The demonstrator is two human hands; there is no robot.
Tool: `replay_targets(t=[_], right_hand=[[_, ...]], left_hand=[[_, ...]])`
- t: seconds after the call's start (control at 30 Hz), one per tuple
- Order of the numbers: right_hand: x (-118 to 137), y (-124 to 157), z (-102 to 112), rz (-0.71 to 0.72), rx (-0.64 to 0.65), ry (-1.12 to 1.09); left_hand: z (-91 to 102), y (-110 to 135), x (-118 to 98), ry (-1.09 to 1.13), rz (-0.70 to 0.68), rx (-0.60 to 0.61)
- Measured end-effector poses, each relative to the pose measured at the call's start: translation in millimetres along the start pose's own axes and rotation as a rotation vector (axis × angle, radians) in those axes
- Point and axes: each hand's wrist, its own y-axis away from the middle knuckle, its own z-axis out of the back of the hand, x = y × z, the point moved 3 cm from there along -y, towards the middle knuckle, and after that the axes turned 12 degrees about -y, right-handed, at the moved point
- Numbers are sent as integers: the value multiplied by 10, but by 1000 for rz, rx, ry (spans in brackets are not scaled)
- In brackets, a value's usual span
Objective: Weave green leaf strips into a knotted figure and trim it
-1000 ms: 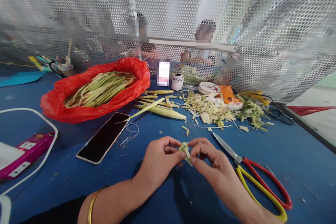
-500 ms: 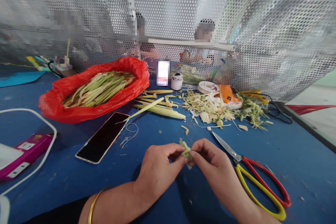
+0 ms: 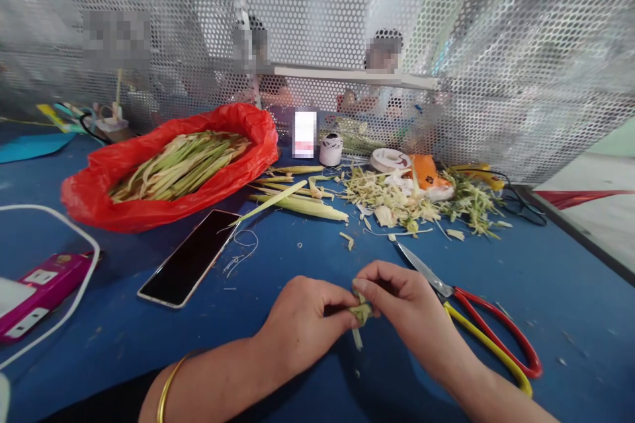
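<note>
The left hand [image 3: 300, 324] and right hand [image 3: 397, 297] both pinch a folded green leaf strip [image 3: 364, 312] between them, its tail pointing away from the worktop's [image 3: 149, 337] back edge.

You wear a bangle [image 3: 167, 388] on your left forearm: narrow, smooth, gold-coloured, glossy along its curve. On the elbow side of the bangle, your sleeve [image 3: 112, 400] shows plain black. Beyond the bangle, your left hand [image 3: 297, 324] is bare; across from it, your right hand [image 3: 404, 304] and right forearm are likewise bare.
</note>
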Motion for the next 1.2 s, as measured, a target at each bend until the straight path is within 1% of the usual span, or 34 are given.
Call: replay_targets(t=[0.07,0.13,0.27,0.33,0.43,0.53,0.63,0.7,0.77,0.8,0.93,1.0,1.03,1.07,1.1,1.17,1.2], right_hand=[[-4,-3,7,25,-40,-29],[-13,-9,15,33,-84,-56],[-31,-34,23,25,-101,-99],[-36,-44,27,10,-91,-134],[-37,-47,27,-7,-66,-197],[-25,-43,21,0,-46,-271],[-15,-45,13,9,-34,-295],[-18,-53,10,24,-23,-247],[-22,-60,23,82,-38,-139],[-18,-58,38,135,-70,-67],[66,41,102,462,-270,232],[114,128,85,595,-301,341],[125,164,61,627,-280,381],[123,188,25,629,-231,412],[105,198,-15,601,-168,431],[29,182,-92,472,-48,414],[-20,162,-120,393,-15,378]], left_hand=[[-7,-6,-8,40,-34,41],[-13,-12,-17,94,-25,68],[-25,-13,-18,222,127,31],[-23,-8,-26,248,153,-8],[-9,1,-48,184,76,-29],[1,10,-57,104,-10,-7],[-10,17,-54,107,-26,28],[-37,19,-48,157,-11,63],[-68,10,-26,252,35,75],[-78,0,-9,316,67,58],[-48,-72,70,629,188,-92],[-7,-98,98,750,253,-163],[12,-103,106,799,285,-191],[28,-104,108,841,307,-212],[39,-101,105,875,316,-225],[44,-92,91,916,308,-231],[40,-86,84,925,300,-232]])
